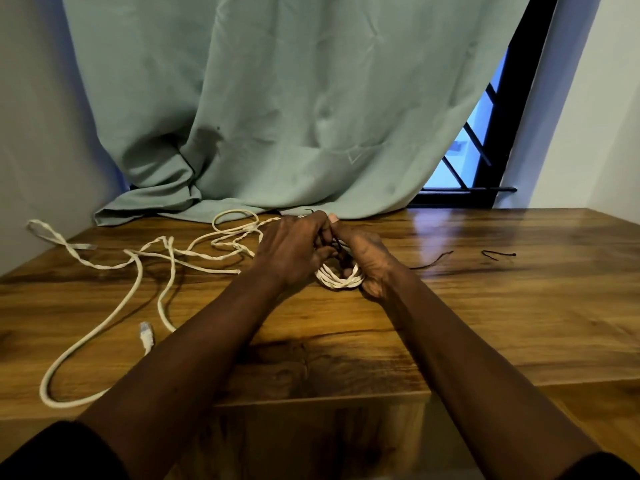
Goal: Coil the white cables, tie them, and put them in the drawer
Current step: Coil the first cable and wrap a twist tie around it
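A small coil of white cable (337, 279) sits between my two hands in the middle of the wooden table (502, 306). My right hand (367, 261) grips the coil from the right, fingers curled round it. My left hand (294, 251) pinches a thin black tie (335, 244) at the top of the coil. Loose white cables (166, 258) sprawl over the left half of the table, one ending in a white plug (146, 335). No drawer shows in this view.
Two spare black ties (431, 262) (498, 254) lie on the table to the right. A green curtain (277, 116) hangs behind and spills onto the table's back edge. A dark window frame (498, 150) stands at the back right. The table's front edge drops near my forearms.
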